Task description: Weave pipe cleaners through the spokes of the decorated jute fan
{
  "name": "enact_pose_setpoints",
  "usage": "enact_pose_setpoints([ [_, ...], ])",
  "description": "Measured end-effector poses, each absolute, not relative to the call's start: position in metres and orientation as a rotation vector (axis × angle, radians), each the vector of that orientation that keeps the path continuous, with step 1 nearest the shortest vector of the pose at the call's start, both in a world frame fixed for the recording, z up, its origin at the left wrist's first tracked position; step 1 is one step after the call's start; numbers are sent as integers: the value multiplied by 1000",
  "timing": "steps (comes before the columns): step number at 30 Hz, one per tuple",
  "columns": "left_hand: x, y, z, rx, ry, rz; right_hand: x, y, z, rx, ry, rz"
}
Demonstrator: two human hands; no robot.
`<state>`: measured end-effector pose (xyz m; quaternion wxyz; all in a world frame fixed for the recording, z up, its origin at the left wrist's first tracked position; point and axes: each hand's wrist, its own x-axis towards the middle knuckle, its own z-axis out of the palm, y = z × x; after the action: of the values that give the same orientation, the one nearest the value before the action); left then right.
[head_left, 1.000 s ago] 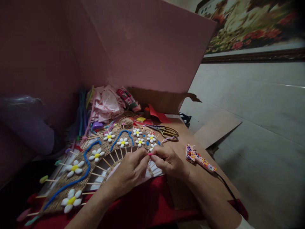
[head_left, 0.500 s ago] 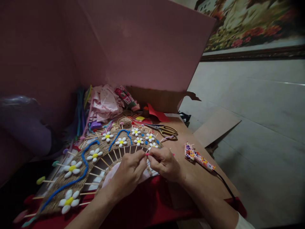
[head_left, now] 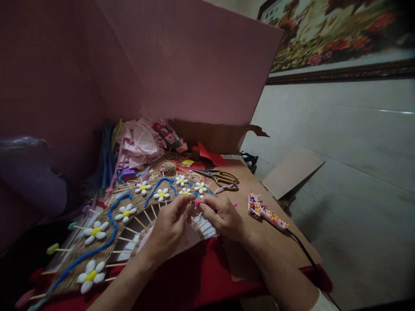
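Note:
My right hand (head_left: 223, 216) pinches a small pink piece (head_left: 198, 203), soft-looking like modelling clay, between thumb and forefinger. Facing it, my left hand (head_left: 173, 224) has its fingers curved and apart, close to the pink piece but with nothing seen in them. Both hands hover over the inner edge of an arched jute-rope panel (head_left: 79, 259) set with thin wooden sticks. White flowers (head_left: 91, 275) with yellow centres lie on the rope, and a wavy blue strip (head_left: 112, 224) runs between them. The hands hide part of the panel's right side.
Gold-handled scissors (head_left: 223, 178) lie behind my right hand. A flower-patterned glue gun (head_left: 266, 211) with a black cord rests on the brown board (head_left: 279, 248) at right. Farther back are crumpled pink cloth (head_left: 139, 142), red paper (head_left: 210, 155) and a ball of twine (head_left: 167, 167).
My left fingers have parted from the pink piece, which stays in my right hand and now looks flatter. The view has shifted slightly.

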<state>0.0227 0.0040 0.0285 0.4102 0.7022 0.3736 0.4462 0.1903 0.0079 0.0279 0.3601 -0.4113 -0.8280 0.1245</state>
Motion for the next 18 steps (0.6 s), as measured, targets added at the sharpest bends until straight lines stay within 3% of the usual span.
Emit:
enact_pose_setpoints([
  [9,24,9,29,1191,764,1082,188,3,30,-1006,-2154,437],
  [18,28,7,22,1440,883,1197,182,1,21,-1032,-2130,292],
])
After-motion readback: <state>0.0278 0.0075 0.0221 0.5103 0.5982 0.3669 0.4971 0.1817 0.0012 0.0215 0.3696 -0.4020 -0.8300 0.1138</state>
